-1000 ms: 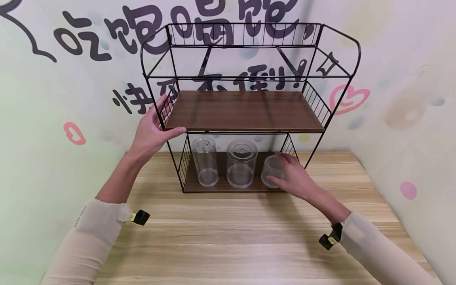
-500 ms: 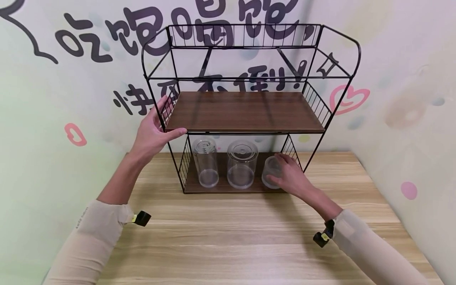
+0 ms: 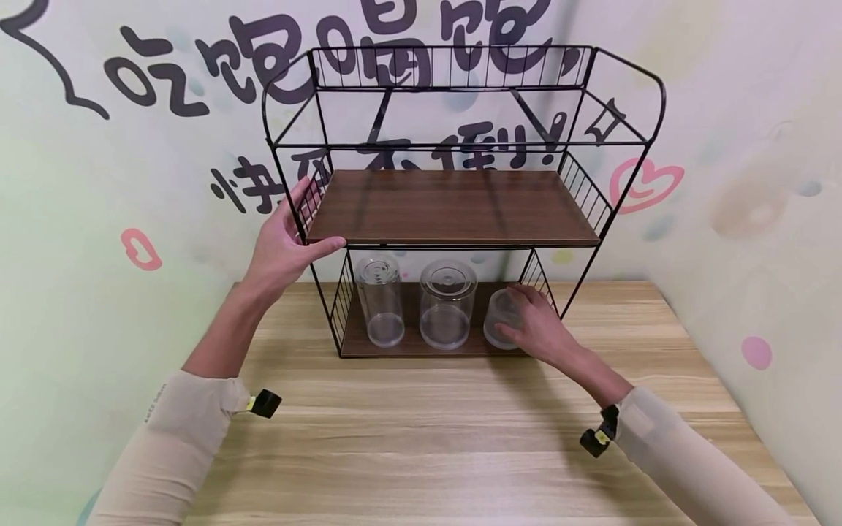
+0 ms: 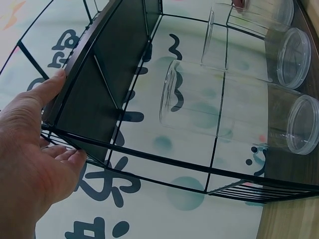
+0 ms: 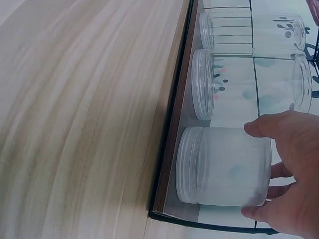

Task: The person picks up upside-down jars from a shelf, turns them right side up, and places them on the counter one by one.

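Note:
A two-board black wire rack (image 3: 454,207) stands on the table against the wall. My left hand (image 3: 279,245) grips its left side at the middle board, thumb over the front edge and fingers round the side wires. On the bottom board, at the right end, stands a short frosted plastic jar (image 5: 232,167), lid end down. The fingers and thumb of my right hand (image 3: 541,325) curl round its upper end. Beside it are a wide clear jar (image 3: 446,314) and, farther left, a tall slim clear jar (image 3: 381,307), both also lid end down.
The wood-grain table (image 3: 421,438) extends in front of the rack. The brown middle board (image 3: 454,207) passes above the jars, and wire side panels (image 3: 340,303) close the bottom level at both ends. A printed wall (image 3: 197,219) stands behind.
My right wrist and forearm have shifted slightly left, with the hand still at the frosted jar. The left hand keeps its hold on the rack.

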Demonstrator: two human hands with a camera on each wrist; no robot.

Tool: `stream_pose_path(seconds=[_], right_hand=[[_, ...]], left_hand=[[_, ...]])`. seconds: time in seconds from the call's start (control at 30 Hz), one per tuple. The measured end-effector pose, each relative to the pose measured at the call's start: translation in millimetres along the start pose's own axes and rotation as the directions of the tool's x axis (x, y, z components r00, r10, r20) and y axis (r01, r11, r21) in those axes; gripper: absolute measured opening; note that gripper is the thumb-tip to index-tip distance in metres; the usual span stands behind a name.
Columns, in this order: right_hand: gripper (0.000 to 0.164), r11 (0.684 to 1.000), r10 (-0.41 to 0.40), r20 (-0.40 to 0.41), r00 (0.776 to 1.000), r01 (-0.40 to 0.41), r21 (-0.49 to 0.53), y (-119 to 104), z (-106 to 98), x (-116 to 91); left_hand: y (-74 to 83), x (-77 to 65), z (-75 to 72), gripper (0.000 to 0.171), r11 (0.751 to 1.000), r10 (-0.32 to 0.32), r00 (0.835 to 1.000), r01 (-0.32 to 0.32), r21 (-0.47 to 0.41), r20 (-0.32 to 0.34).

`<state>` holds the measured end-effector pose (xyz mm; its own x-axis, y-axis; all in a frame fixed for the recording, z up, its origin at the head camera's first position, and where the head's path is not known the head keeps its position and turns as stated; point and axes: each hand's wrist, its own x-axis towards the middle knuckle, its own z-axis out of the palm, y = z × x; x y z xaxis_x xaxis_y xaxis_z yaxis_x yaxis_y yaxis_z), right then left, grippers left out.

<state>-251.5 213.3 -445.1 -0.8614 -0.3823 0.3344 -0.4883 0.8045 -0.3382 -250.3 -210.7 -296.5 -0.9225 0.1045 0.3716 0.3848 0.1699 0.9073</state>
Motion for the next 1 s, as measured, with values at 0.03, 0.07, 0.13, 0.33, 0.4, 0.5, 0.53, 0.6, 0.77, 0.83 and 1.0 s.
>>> stream_pose_path(seconds=[0.03, 0.07, 0.13, 0.33, 0.4, 0.5, 0.53, 0.6, 0.77, 0.83, 1.0], right_hand=[[0.074, 1.000, -0.005, -0.004, 1.000, 0.005, -0.001, 0, 0, 0], [0.074, 1.000, -0.009, -0.008, 1.000, 0.009, -0.003, 0, 0, -1], [0.073, 1.000, -0.019, -0.016, 1.000, 0.019, -0.006, 1, 0, -2], [0.072, 0.998, -0.054, -0.028, 0.998, 0.054, -0.012, -3, -3, -6], [0.072, 0.998, -0.066, -0.030, 0.997, 0.065, -0.013, -5, -5, -9], [0.071, 0.997, -0.079, -0.036, 0.996, 0.079, -0.007, -7, -8, -13], [0.071, 0.997, -0.084, -0.040, 0.996, 0.083, -0.005, -8, -10, -15], [0.071, 0.996, -0.092, -0.049, 0.995, 0.092, 0.001, -9, -12, -19], [0.071, 0.995, -0.103, -0.074, 0.992, 0.104, 0.007, -13, -18, -27], [0.072, 0.995, -0.099, -0.079, 0.992, 0.101, 0.013, -16, -20, -30], [0.074, 0.995, -0.090, -0.080, 0.993, 0.092, 0.031, -23, -26, -36]], left_hand=[[0.1, 0.0, 0.1, 0.102, 1.000, -0.001, 1.000, 0.001, 0.003, 0.000], [0.3, 0.1, 0.1, 0.102, 1.000, -0.003, 1.000, 0.003, 0.008, 0.001], [0.5, 0.0, 0.1, 0.103, 1.000, -0.006, 1.000, 0.006, 0.015, 0.001], [0.3, -0.5, 0.1, 0.103, 1.000, -0.005, 1.000, 0.005, 0.005, 0.000], [0.2, -0.4, 0.0, 0.103, 1.000, -0.003, 1.000, 0.003, 0.008, -0.001], [0.6, -0.2, -0.3, 0.103, 1.000, -0.005, 1.000, 0.005, 0.022, 0.001], [0.8, -0.1, -0.3, 0.103, 1.000, -0.005, 1.000, 0.005, 0.028, 0.002], [1.1, 0.3, -0.1, 0.102, 1.000, -0.005, 1.000, 0.005, 0.031, 0.007], [2.9, 0.1, 0.4, 0.102, 1.000, -0.007, 1.000, 0.007, 0.030, 0.011], [3.4, -0.7, 0.4, 0.102, 1.000, -0.002, 1.000, 0.001, 0.024, 0.011], [3.4, -8.7, -0.6, 0.103, 0.999, 0.034, 0.999, -0.033, 0.038, -0.022]])
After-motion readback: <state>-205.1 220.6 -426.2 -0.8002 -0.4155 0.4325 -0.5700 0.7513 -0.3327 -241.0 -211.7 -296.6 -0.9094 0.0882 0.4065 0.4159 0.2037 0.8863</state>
